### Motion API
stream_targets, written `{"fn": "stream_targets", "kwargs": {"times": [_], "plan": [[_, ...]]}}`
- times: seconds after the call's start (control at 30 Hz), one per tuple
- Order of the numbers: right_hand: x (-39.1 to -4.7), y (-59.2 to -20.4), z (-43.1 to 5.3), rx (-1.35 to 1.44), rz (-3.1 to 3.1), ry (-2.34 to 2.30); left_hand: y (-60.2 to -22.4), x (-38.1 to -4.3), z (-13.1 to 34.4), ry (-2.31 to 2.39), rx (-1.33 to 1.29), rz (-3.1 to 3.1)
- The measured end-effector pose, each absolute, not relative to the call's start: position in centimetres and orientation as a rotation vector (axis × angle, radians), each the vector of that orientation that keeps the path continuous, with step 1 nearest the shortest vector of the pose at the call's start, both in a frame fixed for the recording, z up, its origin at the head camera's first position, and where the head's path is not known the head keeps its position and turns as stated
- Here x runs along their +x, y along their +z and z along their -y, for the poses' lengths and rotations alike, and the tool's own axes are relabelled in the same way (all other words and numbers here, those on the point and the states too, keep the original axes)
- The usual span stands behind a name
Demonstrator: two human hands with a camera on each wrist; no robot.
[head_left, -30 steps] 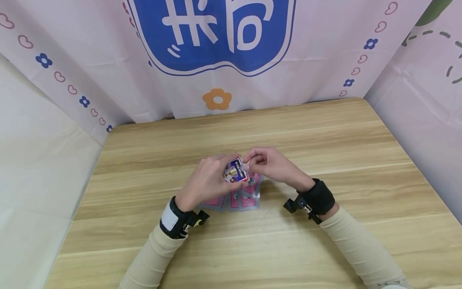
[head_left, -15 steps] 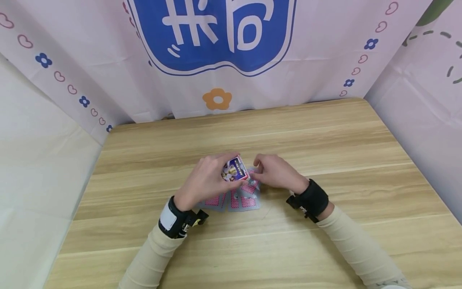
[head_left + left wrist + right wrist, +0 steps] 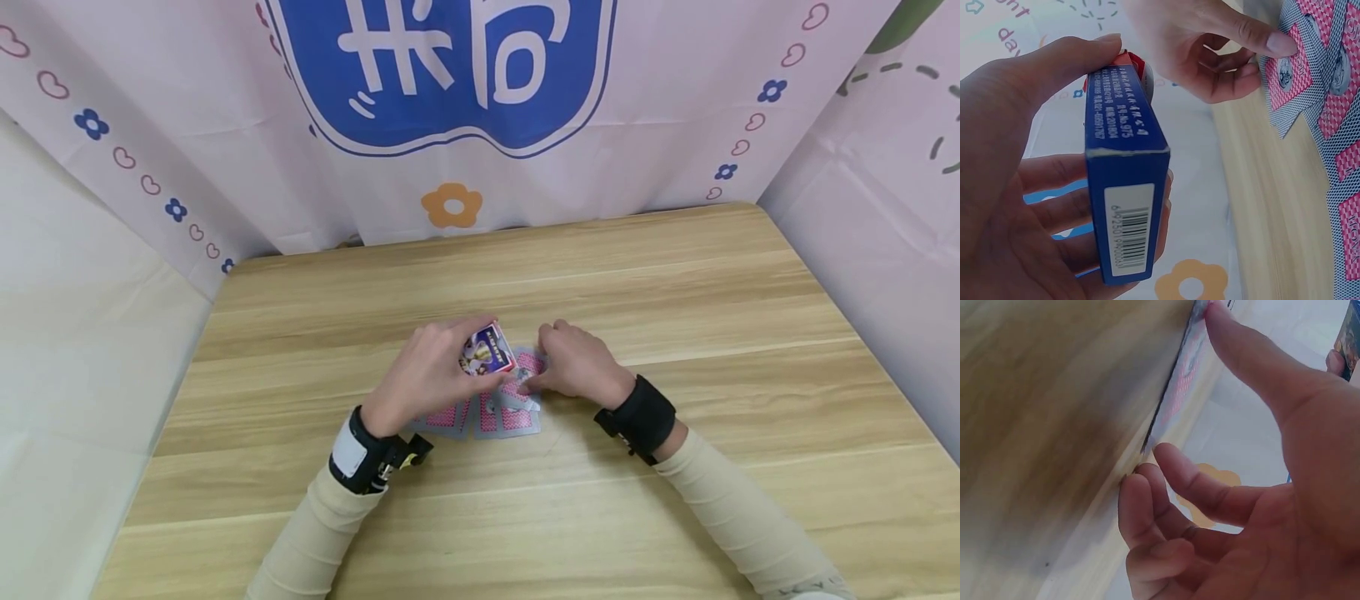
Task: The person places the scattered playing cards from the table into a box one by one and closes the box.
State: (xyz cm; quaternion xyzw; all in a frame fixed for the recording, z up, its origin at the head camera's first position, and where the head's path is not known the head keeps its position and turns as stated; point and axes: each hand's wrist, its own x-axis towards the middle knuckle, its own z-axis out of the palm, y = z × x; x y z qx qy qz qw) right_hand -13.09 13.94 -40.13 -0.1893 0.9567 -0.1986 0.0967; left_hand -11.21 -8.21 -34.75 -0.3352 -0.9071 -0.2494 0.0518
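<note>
Steadily enough, the left hand [image 3: 429, 371] grasps the card box [image 3: 486, 352] by its edges, thumb on one side and fingers on the other, holding it tilted above the table [image 3: 637, 500]. Just beside it, the right hand [image 3: 581, 362] has its thumb on the cards [image 3: 517, 422], its fingers curled near their edge; whether it pinches any, I cannot tell.

The likeliest trouble is sliding: the cards overlap loosely and look slick, so a careless sideways push could scatter them. Lifting by one edge might crease a corner, and squeezing the box too hard could buckle its thin cardboard walls.

The box is a slim, glossy, dark-blue block with crisp corners, red at one end and a barcode on a narrow face. The cards are flat rectangles with pink-red centres and finely checked grey borders; the wood-grained table appears smooth.
</note>
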Motion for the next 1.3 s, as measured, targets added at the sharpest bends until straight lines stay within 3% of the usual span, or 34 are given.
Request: {"fn": "stream_targets", "kwargs": {"times": [0.77,1.0,1.3], "plan": [[-14.4,-36.8,-16.8,-0.563,-2.208,-1.292,-34.9,-11.3,8.3,-0.752,-1.021,2.748],[-14.5,-37.0,-17.0,-0.582,-2.193,-1.267,-34.9,-11.2,8.2,-0.760,-1.015,2.756],[-14.4,-37.4,-17.0,-0.620,-2.369,-0.910,-35.0,-11.3,8.1,-0.749,-1.028,2.754]]}}
